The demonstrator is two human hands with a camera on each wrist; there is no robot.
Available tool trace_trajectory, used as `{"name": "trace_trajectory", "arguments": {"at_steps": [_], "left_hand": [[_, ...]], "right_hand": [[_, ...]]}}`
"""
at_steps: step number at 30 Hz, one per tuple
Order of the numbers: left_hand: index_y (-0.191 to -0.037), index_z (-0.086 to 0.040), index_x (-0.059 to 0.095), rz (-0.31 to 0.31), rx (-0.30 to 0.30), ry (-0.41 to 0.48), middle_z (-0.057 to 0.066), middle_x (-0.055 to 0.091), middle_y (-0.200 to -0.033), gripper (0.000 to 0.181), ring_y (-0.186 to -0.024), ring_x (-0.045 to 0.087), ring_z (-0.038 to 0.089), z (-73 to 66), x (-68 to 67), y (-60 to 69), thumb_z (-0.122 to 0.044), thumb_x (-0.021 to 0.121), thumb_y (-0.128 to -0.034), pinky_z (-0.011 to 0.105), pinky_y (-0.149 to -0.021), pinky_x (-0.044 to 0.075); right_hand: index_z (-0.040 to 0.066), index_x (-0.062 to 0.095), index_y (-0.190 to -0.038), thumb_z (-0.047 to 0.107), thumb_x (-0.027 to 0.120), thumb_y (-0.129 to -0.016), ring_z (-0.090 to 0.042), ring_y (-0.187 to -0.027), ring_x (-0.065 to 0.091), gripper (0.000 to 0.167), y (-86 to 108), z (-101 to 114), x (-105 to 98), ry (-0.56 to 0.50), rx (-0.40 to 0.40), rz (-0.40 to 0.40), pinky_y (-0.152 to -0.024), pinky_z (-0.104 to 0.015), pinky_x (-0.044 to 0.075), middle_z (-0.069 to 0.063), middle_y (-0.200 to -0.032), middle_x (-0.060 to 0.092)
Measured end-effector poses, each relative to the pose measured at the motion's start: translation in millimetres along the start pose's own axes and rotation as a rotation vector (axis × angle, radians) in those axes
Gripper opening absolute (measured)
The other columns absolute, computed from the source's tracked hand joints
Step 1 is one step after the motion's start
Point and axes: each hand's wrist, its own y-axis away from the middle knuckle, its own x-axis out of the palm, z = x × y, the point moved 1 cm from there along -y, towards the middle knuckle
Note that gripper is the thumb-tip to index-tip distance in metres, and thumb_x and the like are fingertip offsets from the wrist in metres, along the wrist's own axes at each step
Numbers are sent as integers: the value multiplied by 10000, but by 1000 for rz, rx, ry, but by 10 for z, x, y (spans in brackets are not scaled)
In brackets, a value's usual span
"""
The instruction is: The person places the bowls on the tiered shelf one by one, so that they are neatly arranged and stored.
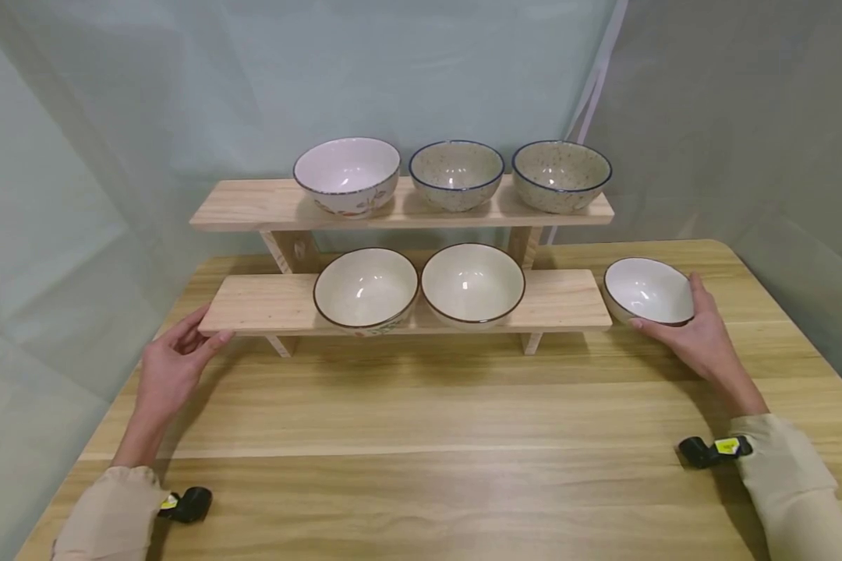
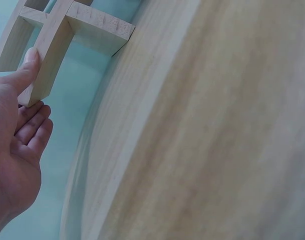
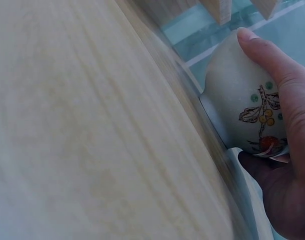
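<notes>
At the right end of the two-tier wooden stand, my right hand (image 1: 705,339) holds a white bowl (image 1: 647,290) with a dark rim. Its thumb lies along the near side and its fingers reach round the right side. Painted leaves and berries show on this bowl (image 3: 242,100) in the right wrist view, its base down at the tabletop. My left hand (image 1: 171,366) grips the left end of the lower shelf board (image 1: 267,304), thumb on the front edge, other fingers curled at the board's end (image 2: 50,65). Two cream bowls, left (image 1: 367,288) and right (image 1: 473,284), sit on that board.
On the upper board (image 1: 242,204) stand a white flower-patterned bowl (image 1: 347,179) and two speckled bowls with blue rims, one in the middle (image 1: 456,175) and one at right (image 1: 561,178). The wooden table (image 1: 421,483) runs back to pale curtains (image 1: 393,70).
</notes>
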Motion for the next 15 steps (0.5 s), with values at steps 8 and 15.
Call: {"name": "trace_trajectory", "arguments": {"at_steps": [8,15], "left_hand": [[-1546,33,435,-1,3,10,281,529,-1425,653,-1025,575,-145,-2,7,-1,-209,714,-1008,69,-804,497],[-1544,35,438,-1,-1,15,260,542,-1419,657,-1016,582,-142,-3,0,0,-208,722,-1003,74,-798,503]], "right_hand": [[-7,-51,-1640,310,811,-899,-602,-1404,236,1180,6,-14,3,4,2,-14,-1113,-720,252,-380,-1633,65],[-10,-41,-1640,310,809,-901,-604,-1403,237,1171,10,-6,1,7,3,-15,-1104,-729,261,-373,-1637,63]]}}
